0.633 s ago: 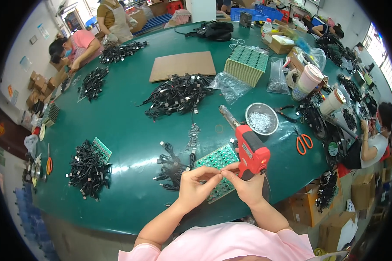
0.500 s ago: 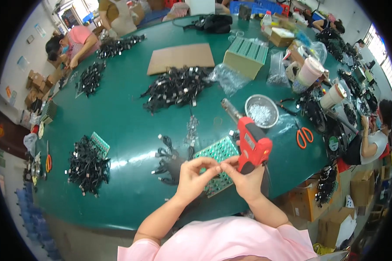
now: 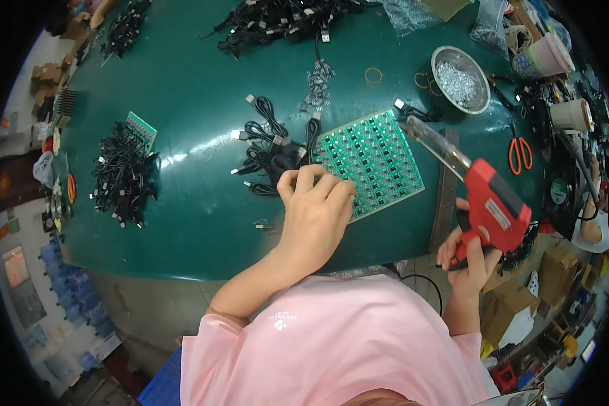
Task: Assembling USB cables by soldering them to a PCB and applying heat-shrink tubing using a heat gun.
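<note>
My right hand is wrapped round the handle of a red pistol-grip tool with a metal barrel. The barrel points up and left, its tip near the right edge of a green circuit board covered in rows of small parts. Over the board's left edge, my left hand has its fingers curled downward. Its back hides the fingertips and whatever they hold. Black USB cables lie just left of that hand, and one coiled cable runs down toward its fingers.
Small metal connectors lie above the board. A metal bowl of small shiny pieces sits at the upper right, near orange-handled scissors. A flat strip lies beneath the tool's barrel. Cable bundles rest on the left.
The view has tipped downward. My hands, fingertips together before, have parted: the right now grips the red tool farther right, and the left is over the board's left edge.
</note>
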Tool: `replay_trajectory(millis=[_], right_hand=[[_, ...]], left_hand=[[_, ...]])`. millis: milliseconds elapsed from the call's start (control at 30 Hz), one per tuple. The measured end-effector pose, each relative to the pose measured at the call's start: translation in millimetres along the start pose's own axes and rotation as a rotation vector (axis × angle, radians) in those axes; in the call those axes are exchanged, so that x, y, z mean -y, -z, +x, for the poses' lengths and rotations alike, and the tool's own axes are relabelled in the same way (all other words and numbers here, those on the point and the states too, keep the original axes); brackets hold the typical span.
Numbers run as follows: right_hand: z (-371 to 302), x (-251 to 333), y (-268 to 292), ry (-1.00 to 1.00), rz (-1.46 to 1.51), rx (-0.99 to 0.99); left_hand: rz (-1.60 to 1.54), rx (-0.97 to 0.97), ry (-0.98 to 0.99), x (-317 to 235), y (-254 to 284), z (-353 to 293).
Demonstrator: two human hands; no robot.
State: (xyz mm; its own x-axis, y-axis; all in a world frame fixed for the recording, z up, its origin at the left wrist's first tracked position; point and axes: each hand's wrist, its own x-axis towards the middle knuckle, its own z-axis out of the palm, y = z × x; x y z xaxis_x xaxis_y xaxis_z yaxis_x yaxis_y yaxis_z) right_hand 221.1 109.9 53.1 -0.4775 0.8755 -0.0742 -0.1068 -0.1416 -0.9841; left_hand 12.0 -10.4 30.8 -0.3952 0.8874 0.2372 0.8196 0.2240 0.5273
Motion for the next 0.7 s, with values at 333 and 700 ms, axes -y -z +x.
replay_trajectory(millis=[333, 700], right_hand=[[-63, -10, 42, -0.177, -0.095, 0.091], [-58, -10, 37, -0.199, -0.129, 0.075]], left_hand=[[-0.016, 0.066, 0.113, 4, -17, -27], [-0.015, -0.023, 0.121, -5, -17, -7]])
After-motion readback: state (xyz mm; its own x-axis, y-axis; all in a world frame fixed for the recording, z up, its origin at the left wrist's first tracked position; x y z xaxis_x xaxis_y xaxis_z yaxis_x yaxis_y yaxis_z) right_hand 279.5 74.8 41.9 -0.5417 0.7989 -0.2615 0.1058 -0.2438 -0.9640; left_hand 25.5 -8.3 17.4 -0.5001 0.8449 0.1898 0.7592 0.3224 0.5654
